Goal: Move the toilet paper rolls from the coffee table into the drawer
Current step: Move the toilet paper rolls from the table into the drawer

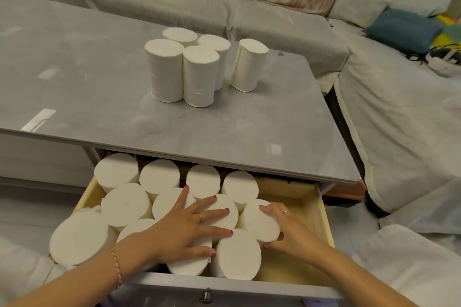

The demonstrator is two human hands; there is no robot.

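Note:
Several white toilet paper rolls (197, 75) stand upright on the grey coffee table (99, 97), one of them (248, 65) a little apart on the right. Below the table's front edge an open wooden drawer (324, 212) holds several rolls standing on end, packed on its left and middle. My left hand (192, 224) lies flat with spread fingers on top of the middle rolls. My right hand (284, 229) wraps around the rightmost roll (259, 219) in the drawer, which tilts slightly.
A covered pale sofa (389, 112) runs behind and to the right of the table. A blue cushion (401, 30) and a white headset (444, 60) lie on it at the far right. The drawer's grey front panel with a knob (205, 295) is nearest me.

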